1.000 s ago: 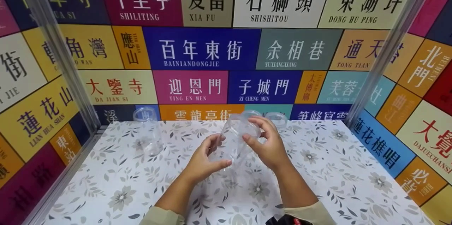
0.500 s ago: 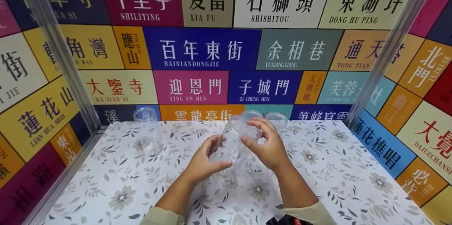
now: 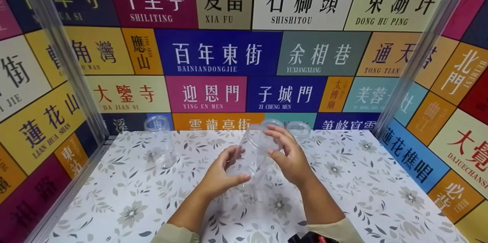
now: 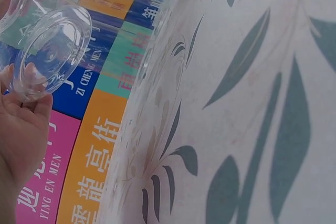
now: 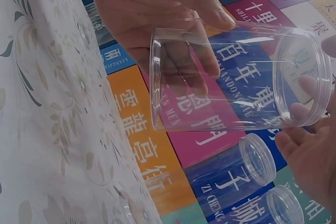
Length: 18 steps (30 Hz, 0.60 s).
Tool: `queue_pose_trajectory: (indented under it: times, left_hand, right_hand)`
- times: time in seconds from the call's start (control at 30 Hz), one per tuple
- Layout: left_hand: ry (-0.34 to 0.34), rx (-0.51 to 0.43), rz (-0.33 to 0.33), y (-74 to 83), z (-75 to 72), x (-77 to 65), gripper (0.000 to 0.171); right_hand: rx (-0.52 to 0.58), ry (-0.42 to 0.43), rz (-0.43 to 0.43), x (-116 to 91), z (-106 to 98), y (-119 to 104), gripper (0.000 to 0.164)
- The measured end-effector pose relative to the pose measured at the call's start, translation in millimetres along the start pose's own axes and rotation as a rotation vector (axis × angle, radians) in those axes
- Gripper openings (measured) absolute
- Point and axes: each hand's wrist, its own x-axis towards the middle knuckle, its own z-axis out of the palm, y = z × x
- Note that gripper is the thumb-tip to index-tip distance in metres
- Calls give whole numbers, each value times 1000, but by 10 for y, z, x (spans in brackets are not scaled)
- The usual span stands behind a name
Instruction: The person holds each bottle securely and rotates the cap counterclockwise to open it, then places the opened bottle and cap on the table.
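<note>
A clear plastic jar (image 3: pixel 249 151) is held tilted above the table, its rim end toward the upper right. My left hand (image 3: pixel 221 172) grips it near the base, thumb on the near side and fingers behind. At the other end, my right hand (image 3: pixel 291 159) holds the thick clear rim, fingers over the top and thumb lower down. The right wrist view shows the jar (image 5: pixel 231 77) lying sideways across the picture, nothing visible inside. There the right-hand fingers (image 5: pixel 310 156) reach around the ringed end. The jar's round base (image 4: pixel 55 53) faces the left wrist camera.
Another clear jar (image 3: pixel 160 144) stands at the back left of the flower-patterned table (image 3: pixel 126 182). Two more, a jar (image 3: pixel 272 122) behind the hands and a jar (image 3: pixel 299 129) to its right, stand near the back wall of coloured signs (image 3: pixel 217 52).
The right thumb and fingers have shifted on the rim, the thumb moving slightly right. The left hand and the jar stay almost where they were.
</note>
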Motion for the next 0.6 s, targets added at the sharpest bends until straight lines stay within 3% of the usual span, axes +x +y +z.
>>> queue_pose_trajectory:
  times: [0.4,0.6]
  left_hand:
    - [9,8,-17,-7,-4,-7,93]
    - [17,5,-27,-4,-2,-7,94]
  right_hand:
    - [-108,99,100,24,19,-22,62]
    - [-164,104,175,20,39,-43,66]
